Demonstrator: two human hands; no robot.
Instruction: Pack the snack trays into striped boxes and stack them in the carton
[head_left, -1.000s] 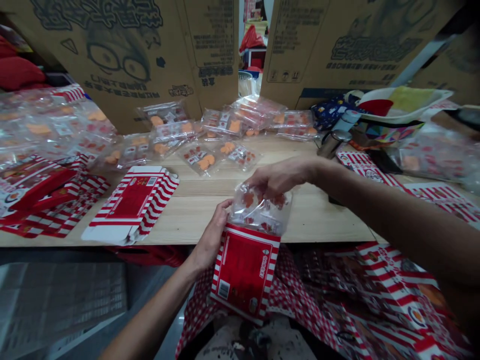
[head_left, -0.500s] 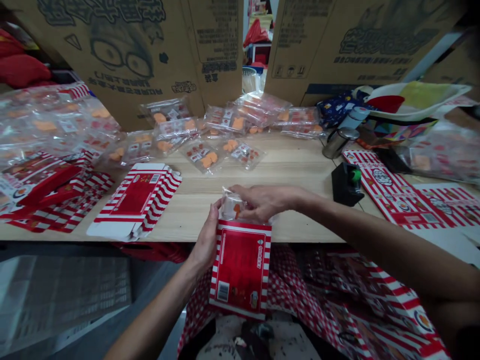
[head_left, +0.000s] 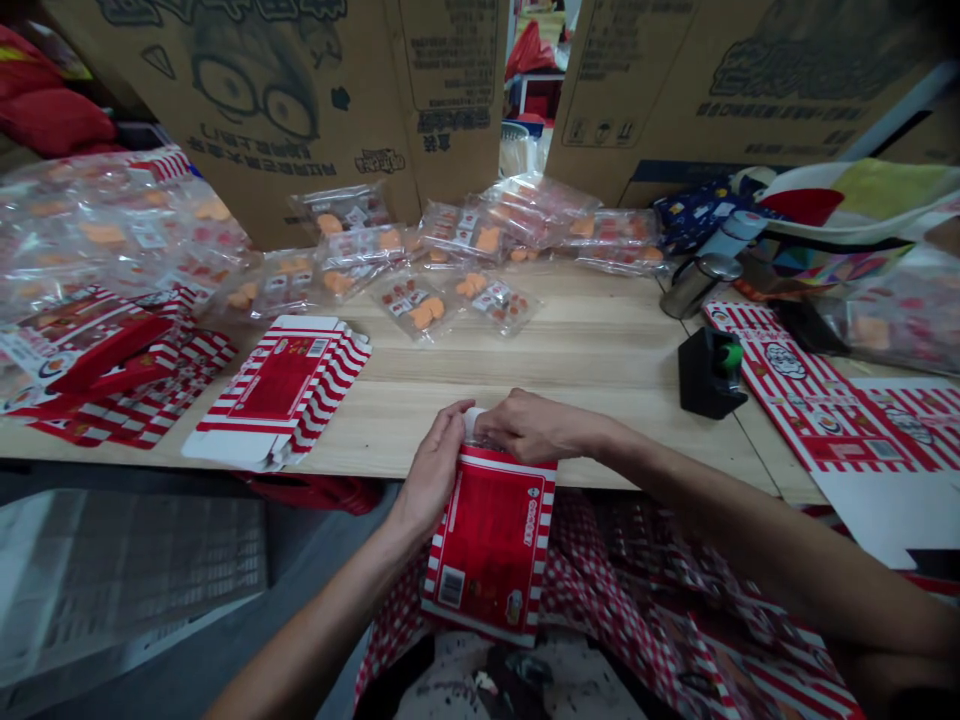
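Observation:
A red and white striped carton stands upright below the wooden table's front edge. My left hand grips its upper left side. My right hand lies over the carton's open top, fingers closed on a clear plastic packet of orange and red pieces. Only a small corner of that packet shows above the carton's mouth.
A stack of flat striped cartons lies left of my hands, more flats at far left. Several clear packets spread across the back. A black stamp-like block and a metal cup sit right. Large cardboard boxes wall the rear.
My right hand has pushed the clear packet down into the carton; it stood mostly out a second ago and now only its tip shows. The view drifted slightly.

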